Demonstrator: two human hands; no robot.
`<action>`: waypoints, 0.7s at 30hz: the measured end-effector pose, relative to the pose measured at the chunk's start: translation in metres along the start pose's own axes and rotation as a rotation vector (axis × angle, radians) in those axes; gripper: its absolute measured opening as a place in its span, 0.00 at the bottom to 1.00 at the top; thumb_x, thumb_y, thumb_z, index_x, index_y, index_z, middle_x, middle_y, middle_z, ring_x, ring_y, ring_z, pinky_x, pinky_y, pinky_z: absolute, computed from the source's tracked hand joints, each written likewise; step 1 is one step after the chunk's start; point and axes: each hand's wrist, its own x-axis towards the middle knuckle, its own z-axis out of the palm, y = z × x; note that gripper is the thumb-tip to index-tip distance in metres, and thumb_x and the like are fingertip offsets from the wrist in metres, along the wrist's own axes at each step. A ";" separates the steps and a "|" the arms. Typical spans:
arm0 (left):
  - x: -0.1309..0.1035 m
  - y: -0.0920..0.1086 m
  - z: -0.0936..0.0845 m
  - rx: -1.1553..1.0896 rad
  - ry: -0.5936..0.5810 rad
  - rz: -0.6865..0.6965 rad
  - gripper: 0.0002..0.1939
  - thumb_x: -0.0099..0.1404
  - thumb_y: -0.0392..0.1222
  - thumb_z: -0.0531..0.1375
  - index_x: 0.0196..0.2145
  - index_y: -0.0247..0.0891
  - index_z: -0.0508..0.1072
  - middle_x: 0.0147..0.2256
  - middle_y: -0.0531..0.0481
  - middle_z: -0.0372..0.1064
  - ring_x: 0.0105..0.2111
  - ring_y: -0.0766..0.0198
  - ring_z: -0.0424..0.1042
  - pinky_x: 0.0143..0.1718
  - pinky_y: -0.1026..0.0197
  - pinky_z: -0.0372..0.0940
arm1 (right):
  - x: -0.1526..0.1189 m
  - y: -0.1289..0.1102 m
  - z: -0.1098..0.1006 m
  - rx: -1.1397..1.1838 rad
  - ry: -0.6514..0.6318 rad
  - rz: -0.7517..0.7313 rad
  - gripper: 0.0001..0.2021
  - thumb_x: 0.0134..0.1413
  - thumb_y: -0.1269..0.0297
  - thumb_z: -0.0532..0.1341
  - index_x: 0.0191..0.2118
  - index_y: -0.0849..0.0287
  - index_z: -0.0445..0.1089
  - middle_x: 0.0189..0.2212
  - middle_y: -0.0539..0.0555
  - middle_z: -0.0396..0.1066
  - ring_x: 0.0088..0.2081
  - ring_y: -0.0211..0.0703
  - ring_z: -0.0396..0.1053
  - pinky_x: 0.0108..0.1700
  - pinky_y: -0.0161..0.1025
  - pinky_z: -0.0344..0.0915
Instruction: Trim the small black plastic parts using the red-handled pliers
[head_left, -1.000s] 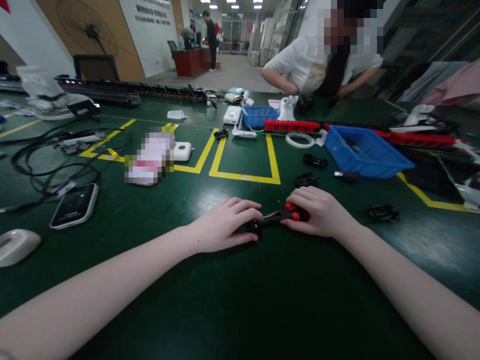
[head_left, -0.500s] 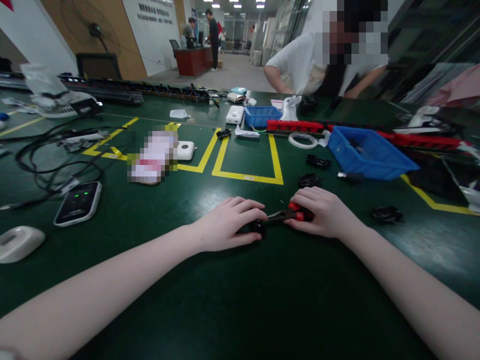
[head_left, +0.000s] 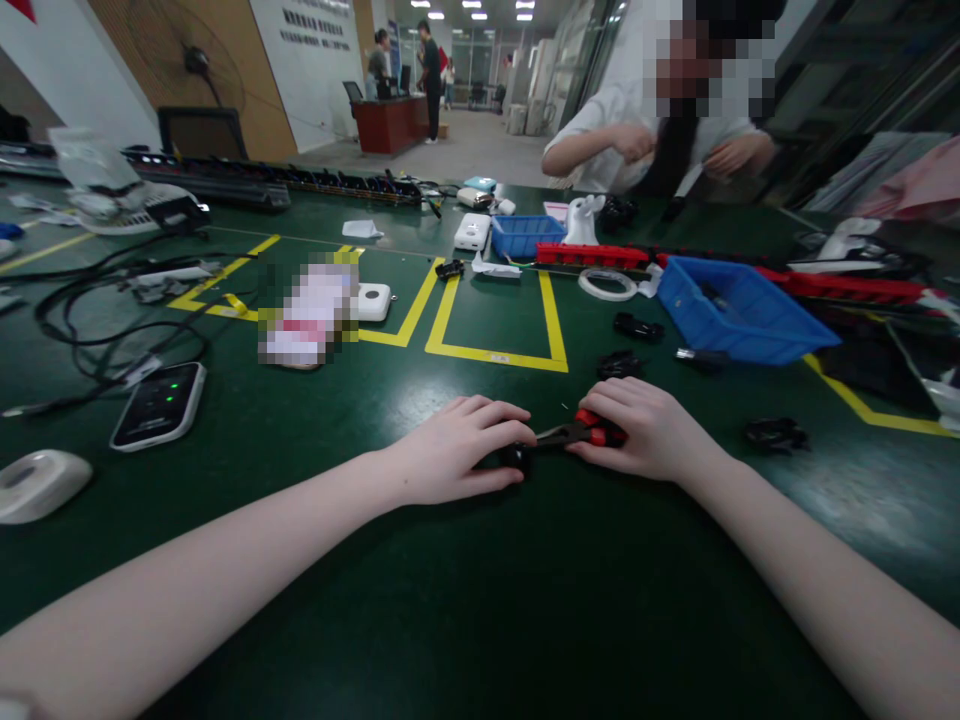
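Note:
My left hand [head_left: 465, 450] pinches a small black rounded part [head_left: 516, 456] against the green tabletop [head_left: 420, 610]; what kind of part it is I cannot make out. In my right hand [head_left: 645, 430] are long-nose pliers [head_left: 574, 433] with red and black handles, the fingers closed round the grips. The pliers' jaws point left and meet the black part near my left fingertips. Whether the tips grip it is hidden by those fingers. A black bundled cable [head_left: 619, 364] lies just beyond my right hand.
At the right stands a blue bin [head_left: 742, 310] near another black bundle [head_left: 776, 434]. A phone [head_left: 307, 318], a white-edged device [head_left: 159, 405] and black cables [head_left: 90, 300] lie left. Across the table is a person [head_left: 600, 140] in white. Yellow tape [head_left: 499, 358] marks the surface.
The person across the table has raised both hands in front of the chest. My hands, the pliers and the black part hold nearly the same place; the view has shifted slightly.

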 end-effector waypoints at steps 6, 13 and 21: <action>0.000 0.002 -0.001 0.017 0.003 0.000 0.16 0.71 0.46 0.57 0.55 0.40 0.67 0.60 0.42 0.64 0.57 0.52 0.66 0.57 0.47 0.63 | 0.000 0.000 0.001 -0.024 0.013 -0.013 0.13 0.58 0.52 0.62 0.35 0.58 0.69 0.30 0.57 0.72 0.32 0.47 0.69 0.35 0.42 0.63; 0.000 0.000 0.001 0.029 -0.002 0.007 0.18 0.72 0.47 0.56 0.57 0.41 0.66 0.61 0.43 0.64 0.58 0.51 0.65 0.56 0.47 0.63 | 0.000 0.001 0.001 -0.019 0.038 -0.024 0.13 0.58 0.53 0.62 0.37 0.58 0.70 0.32 0.58 0.74 0.34 0.49 0.71 0.38 0.44 0.66; 0.001 -0.001 0.000 0.018 0.006 0.009 0.18 0.72 0.47 0.58 0.57 0.43 0.66 0.61 0.43 0.63 0.57 0.51 0.65 0.56 0.47 0.63 | 0.000 0.003 0.002 0.007 0.045 -0.016 0.12 0.57 0.53 0.63 0.36 0.58 0.70 0.31 0.57 0.73 0.32 0.49 0.71 0.35 0.44 0.66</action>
